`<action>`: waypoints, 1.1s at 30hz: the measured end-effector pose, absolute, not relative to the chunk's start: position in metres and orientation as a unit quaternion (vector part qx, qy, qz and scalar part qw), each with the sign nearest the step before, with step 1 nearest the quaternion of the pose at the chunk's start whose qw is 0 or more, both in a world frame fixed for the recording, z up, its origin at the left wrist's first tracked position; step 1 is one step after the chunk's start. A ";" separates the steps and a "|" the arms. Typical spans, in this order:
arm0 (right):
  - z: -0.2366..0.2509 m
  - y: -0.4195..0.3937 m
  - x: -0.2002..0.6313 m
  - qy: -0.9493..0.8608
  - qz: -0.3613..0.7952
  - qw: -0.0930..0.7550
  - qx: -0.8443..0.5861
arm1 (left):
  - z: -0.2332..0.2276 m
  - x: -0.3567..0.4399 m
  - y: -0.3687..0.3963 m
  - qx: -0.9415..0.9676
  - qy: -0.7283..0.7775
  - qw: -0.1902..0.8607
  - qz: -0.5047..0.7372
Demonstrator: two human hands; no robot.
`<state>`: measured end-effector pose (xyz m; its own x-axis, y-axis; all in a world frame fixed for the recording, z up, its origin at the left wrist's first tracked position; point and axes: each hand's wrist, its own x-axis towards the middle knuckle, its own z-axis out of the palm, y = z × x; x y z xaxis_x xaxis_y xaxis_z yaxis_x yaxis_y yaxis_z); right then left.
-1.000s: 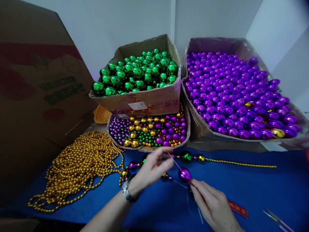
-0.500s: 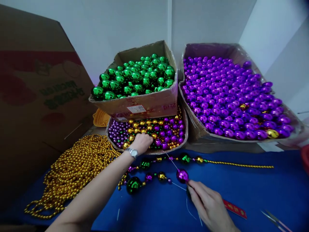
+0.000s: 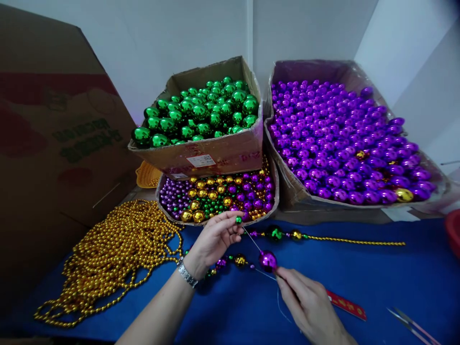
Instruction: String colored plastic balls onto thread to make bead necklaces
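My left hand point(image 3: 214, 237) pinches a small green bead point(image 3: 238, 220) at the tip of a thin needle point(image 3: 251, 238), just in front of the tray of mixed beads point(image 3: 215, 197). A purple ball point(image 3: 268, 260) sits threaded on the wire below it. My right hand point(image 3: 309, 304) holds the wire right behind that ball, low over the blue cloth. A partly strung strand point(image 3: 287, 235) of green, gold and purple balls lies behind both hands, and more strung balls point(image 3: 233, 261) lie under my left hand.
A box of green balls point(image 3: 201, 115) rests above the mixed tray. A big box of purple balls point(image 3: 341, 139) fills the right. Gold bead chains point(image 3: 111, 249) pile at left beside a large cardboard box point(image 3: 53, 143). Scissors point(image 3: 413, 326) and a red strip point(image 3: 347, 305) lie front right.
My left hand came back from the mixed tray with a small green bead and brought it to the needle tip. My right hand stayed by the purple ball.
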<state>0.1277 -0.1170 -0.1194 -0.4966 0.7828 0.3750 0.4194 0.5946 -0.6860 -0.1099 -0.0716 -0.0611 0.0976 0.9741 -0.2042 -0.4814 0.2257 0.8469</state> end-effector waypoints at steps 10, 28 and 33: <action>-0.117 -0.117 0.131 -0.831 0.225 0.354 -0.366 | -0.062 -0.109 -0.078 0.324 0.377 0.686 0.532; -0.128 -0.114 0.133 -0.836 0.185 0.344 -0.385 | -0.039 -0.161 -0.075 0.694 0.692 -0.037 0.196; -0.126 -0.116 0.127 -0.838 0.197 0.343 -0.376 | -0.044 -0.194 -0.058 0.715 0.699 -0.023 0.007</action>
